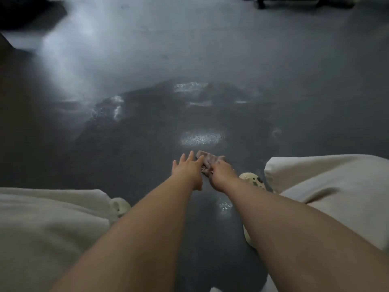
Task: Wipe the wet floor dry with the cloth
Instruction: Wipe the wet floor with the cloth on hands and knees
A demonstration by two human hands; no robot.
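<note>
Dim indoor space with a bare, smooth grey floor (231,49) — garage, workshop or storeroom, hard to tell which; dark wet patch (168,127) glinting near the middle; black wheeled base (261,3) at the far right edge; dark shapes (25,11) far left.

Dark grey floor (294,81) with glinting white wet patches (201,138); pinkish-brown cloth (208,163); cream trousers (328,186).

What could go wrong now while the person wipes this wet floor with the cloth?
The small cloth may soak through before it reaches the shiny wet patches ahead, and only smear them. The right shoe stands beside the damp area, so it might slip or track water.
</note>
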